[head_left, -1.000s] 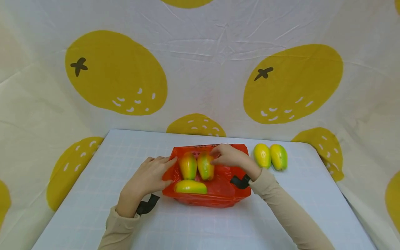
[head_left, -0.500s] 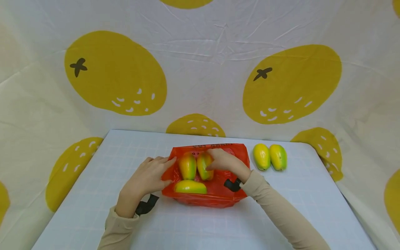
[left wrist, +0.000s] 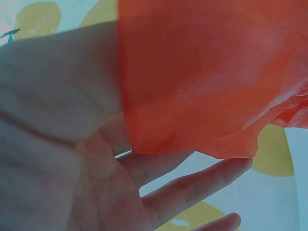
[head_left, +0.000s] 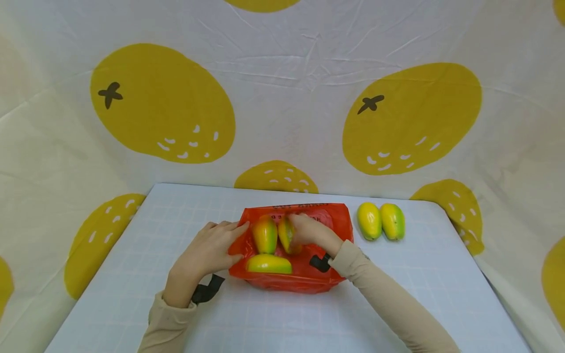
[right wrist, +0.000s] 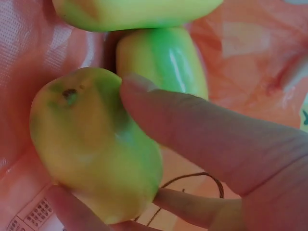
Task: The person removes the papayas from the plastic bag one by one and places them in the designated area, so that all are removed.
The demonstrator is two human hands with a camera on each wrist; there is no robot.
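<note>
A red plastic bag point(head_left: 304, 282) lies with its mouth spread, and three yellow-green mangoes are inside it. My right hand point(head_left: 311, 233) reaches into the bag and grips the right-hand mango point(right wrist: 91, 144), thumb on one side and fingers round the other. A second upright mango point(head_left: 265, 235) stands beside it. The third mango point(head_left: 269, 264) lies sideways along the bag's near side. At the bag's left edge is my left hand point(head_left: 212, 250), its fingers spread and mostly straight. In the left wrist view the red film point(left wrist: 192, 86) covers part of that hand.
Two more mangoes, a left one point(head_left: 369, 221) and a right one point(head_left: 393, 221), lie side by side on the white table point(head_left: 265, 323) right of the bag. Behind the table hangs a cloth point(head_left: 287, 113) printed with large yellow fruit.
My right hand has moved left and down into the bag and closed round the right-hand mango. The left hand stays where it was.
</note>
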